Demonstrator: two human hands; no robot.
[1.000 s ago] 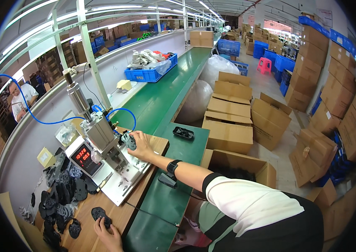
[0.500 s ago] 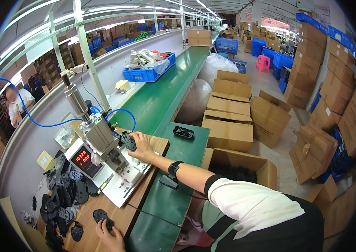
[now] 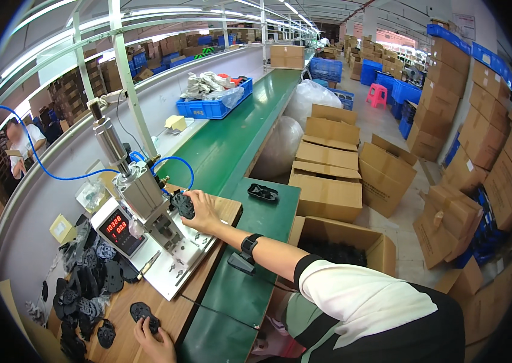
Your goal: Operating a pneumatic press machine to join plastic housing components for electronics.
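Observation:
My right hand point(image 3: 203, 213) is closed on a black oval moulded part point(image 3: 182, 205), holding it up beside the metal column of a small pneumatic press point(image 3: 141, 187). My left hand point(image 3: 156, 346) rests low on the wooden board point(image 3: 177, 305), fingers closed on the near end of another black two-lobed moulded part point(image 3: 143, 312). Left of it lies a smaller black piece point(image 3: 106, 334). A heap of similar black parts point(image 3: 87, 278) covers the board's left side. Beside the press stands a box with a red-lit display point(image 3: 120, 228).
A black tray-like part point(image 3: 262, 193) lies on the green bench. Below stands an open carton point(image 3: 383, 248) with dark contents. A blue air hose point(image 3: 174, 160) loops behind the press. A blue crate point(image 3: 207, 109) stands farther along the belt. Beyond the left partition is another person point(image 3: 25, 145).
The part in my right hand has turned slightly, showing more of its face. My left hand stays on its part. The person beyond the partition has moved their arms.

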